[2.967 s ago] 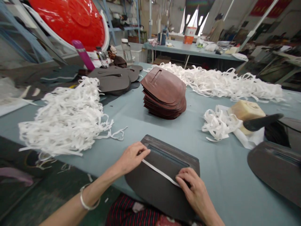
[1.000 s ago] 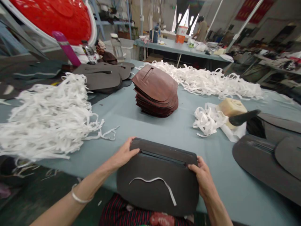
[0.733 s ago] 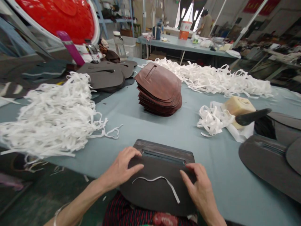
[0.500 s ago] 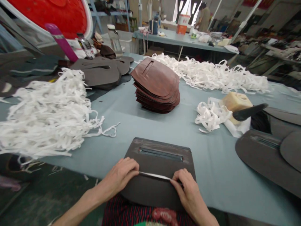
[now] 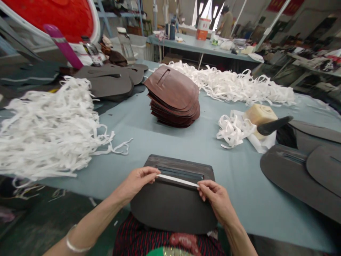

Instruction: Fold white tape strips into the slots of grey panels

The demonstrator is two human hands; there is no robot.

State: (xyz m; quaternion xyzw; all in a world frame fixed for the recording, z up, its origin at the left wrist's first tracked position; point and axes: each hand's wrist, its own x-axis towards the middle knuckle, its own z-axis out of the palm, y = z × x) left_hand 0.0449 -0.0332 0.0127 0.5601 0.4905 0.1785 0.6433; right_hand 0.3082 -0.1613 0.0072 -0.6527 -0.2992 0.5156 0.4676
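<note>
While the left hand (image 5: 141,180) has one end of a thin white strip (image 5: 178,180) pinched tight, the right hand (image 5: 214,195) has the other end pinched the same way, so it's pretty much straight at lower centre of the frame. It runs just below the long slot (image 5: 179,173) in a dark grey panel (image 5: 173,208), can't really tell if they're touching. Stack of brown leather pieces (image 5: 177,90) is around upper centre, with a big tangle of white strips (image 5: 50,131) over at the left edge
</note>
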